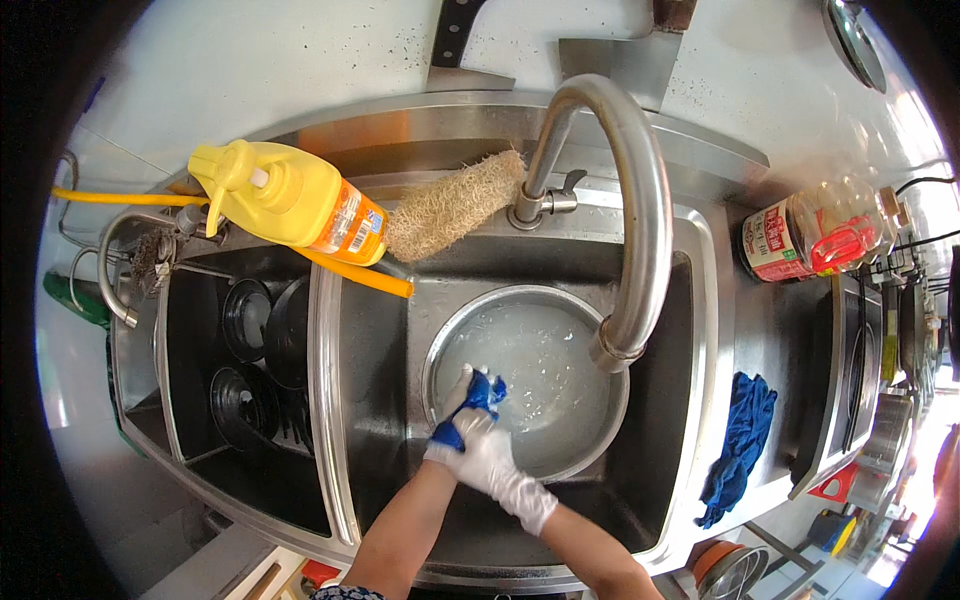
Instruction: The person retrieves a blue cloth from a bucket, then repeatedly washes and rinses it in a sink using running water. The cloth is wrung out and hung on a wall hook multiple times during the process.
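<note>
Both my hands wear thin white gloves and meet over the near-left part of a round metal basin (616,420) of cloudy water. A wet-looking blue cloth (480,390) is bunched between them. My left hand (456,396) lies under the cloth, its thumb pointing away from me. Across it, my right hand (480,450) closes on the cloth, fingers curled. Its fingertips are partly hidden. The basin stands in the right bowl of a stainless steel sink (375,360), with the curved faucet (649,225) hanging over its right rim.
A yellow pump bottle (289,195), a loofah (457,206) and a yellow hose (360,277) lie along the sink's back. Dark pans (244,405) fill the left bowl. At right are a blue rag (739,442), a sauce bottle (817,232) and a stove (855,360). Cleavers (619,64) rest behind.
</note>
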Demonstrator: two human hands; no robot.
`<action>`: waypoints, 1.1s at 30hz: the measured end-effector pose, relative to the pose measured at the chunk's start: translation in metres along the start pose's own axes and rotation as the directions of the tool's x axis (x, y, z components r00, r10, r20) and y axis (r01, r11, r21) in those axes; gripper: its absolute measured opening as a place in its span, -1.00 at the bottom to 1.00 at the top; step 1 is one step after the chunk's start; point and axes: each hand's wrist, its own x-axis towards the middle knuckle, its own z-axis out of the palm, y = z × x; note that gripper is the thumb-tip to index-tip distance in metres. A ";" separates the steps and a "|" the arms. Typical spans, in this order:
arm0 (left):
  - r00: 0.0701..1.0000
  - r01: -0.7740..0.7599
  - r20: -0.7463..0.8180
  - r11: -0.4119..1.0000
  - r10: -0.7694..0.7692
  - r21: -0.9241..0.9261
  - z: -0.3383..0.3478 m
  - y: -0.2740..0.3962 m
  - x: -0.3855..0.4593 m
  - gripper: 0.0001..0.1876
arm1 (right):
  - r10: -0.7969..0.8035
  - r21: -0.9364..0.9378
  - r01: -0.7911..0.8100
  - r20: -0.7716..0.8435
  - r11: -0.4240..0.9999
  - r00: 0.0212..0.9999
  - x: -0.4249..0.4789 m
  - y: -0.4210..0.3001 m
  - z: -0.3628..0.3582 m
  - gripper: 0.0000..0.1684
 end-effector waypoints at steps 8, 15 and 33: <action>0.987 -0.083 0.147 0.990 0.065 0.118 -0.022 -0.027 -0.006 -0.74 | 0.092 -0.160 -0.180 -0.443 0.971 0.892 0.028 0.054 0.016 -0.68; 0.924 -0.084 -0.360 0.986 0.131 0.141 0.015 -0.022 -0.005 -0.57 | 0.370 -0.383 -0.403 -0.160 0.831 0.915 0.045 0.101 -0.051 -0.57; 0.744 0.312 -0.447 0.334 0.496 0.890 0.029 -0.012 -0.018 -0.26 | 0.130 -0.474 -0.185 -0.147 0.861 0.981 0.021 0.147 -0.008 -0.43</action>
